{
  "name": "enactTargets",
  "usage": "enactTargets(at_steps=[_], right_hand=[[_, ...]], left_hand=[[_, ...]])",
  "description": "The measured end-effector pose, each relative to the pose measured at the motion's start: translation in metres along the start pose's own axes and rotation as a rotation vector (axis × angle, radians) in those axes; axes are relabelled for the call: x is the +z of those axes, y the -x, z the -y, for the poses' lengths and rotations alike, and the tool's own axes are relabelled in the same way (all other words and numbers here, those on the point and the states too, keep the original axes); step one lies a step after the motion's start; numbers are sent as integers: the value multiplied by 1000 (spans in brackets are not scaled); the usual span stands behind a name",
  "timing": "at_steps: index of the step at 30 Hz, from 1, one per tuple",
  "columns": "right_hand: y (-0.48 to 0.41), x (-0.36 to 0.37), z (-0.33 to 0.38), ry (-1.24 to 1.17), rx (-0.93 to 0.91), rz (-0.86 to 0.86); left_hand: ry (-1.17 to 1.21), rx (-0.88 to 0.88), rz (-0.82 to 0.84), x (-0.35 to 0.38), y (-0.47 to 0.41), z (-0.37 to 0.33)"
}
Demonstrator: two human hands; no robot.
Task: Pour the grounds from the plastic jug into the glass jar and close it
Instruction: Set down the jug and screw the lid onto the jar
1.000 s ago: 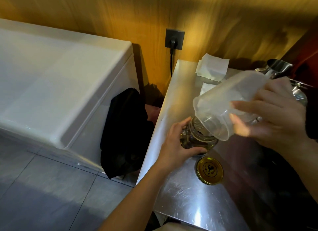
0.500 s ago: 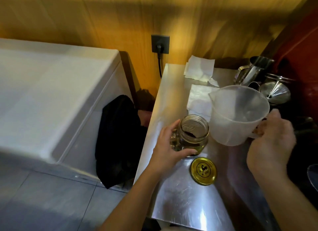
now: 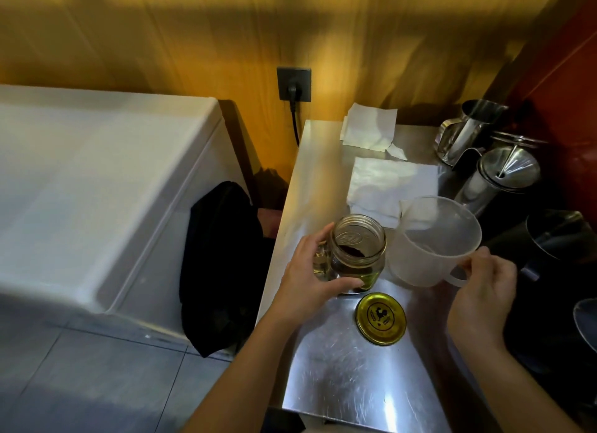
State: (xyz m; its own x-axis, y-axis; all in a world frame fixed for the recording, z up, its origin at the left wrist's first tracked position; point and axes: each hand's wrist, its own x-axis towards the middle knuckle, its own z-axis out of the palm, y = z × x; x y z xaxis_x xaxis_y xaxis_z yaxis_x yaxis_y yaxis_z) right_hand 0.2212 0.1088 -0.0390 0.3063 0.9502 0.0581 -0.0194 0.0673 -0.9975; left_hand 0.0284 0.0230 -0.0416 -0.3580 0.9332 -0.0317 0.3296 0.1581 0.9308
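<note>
A glass jar (image 3: pixel 359 246) stands upright and uncovered on the steel counter (image 3: pixel 349 377), with dark grounds showing inside. My left hand (image 3: pixel 311 269) wraps its left side. Just right of the jar the translucent plastic jug (image 3: pixel 434 240) stands upright and looks empty. My right hand (image 3: pixel 481 298) grips its handle. The gold metal lid (image 3: pixel 380 318) lies flat on the counter in front of the jar, between my two hands.
White paper sheets (image 3: pixel 389 187) lie behind the jar. Steel pitchers and a funnel (image 3: pixel 507 169) crowd the back right; a black jug (image 3: pixel 555 239) sits right of the plastic one. A white chest appliance (image 3: pixel 97 187) and a black bag (image 3: pixel 223 264) are left of the counter.
My right hand tipped the jug back from pouring over the jar to upright, then brought it down beside the jar. The left hand kept its hold on the jar.
</note>
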Motion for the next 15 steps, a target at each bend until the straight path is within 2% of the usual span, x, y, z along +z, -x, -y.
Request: enactTargets(at_steps=[4,15], right_hand=[[0,-6,-10,58,28,16],[-3,-12,-19,109,-52,78]], left_hand=[[7,7,10,-1,-1,2],[49,10,34,-2,-6,8]])
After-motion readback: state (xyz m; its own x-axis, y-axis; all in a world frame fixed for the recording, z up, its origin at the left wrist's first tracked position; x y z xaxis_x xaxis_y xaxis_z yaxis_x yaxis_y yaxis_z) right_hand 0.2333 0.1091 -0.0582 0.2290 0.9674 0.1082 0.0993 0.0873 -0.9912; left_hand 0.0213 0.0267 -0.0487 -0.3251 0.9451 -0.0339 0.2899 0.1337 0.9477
